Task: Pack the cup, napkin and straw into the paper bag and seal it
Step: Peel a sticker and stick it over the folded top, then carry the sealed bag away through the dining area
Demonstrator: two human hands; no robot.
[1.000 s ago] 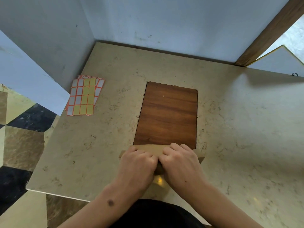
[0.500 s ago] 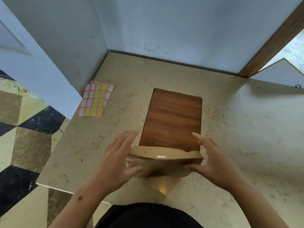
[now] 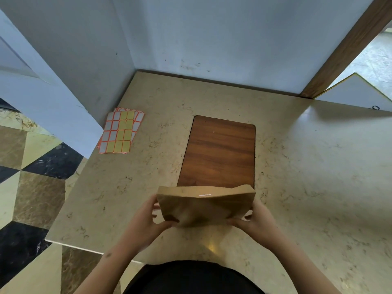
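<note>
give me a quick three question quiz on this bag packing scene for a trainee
1. True or false: the paper bag is held by both the left hand and the right hand.
2. Multiple choice: where do the sticker sheets lie? A) on the wooden board B) on the table's far left, near the wall C) inside the bag
3. Short answer: what small thing sits on the bag's folded top?

Key
1. True; one hand grips each side.
2. B
3. A white sticker, over the fold.
</note>
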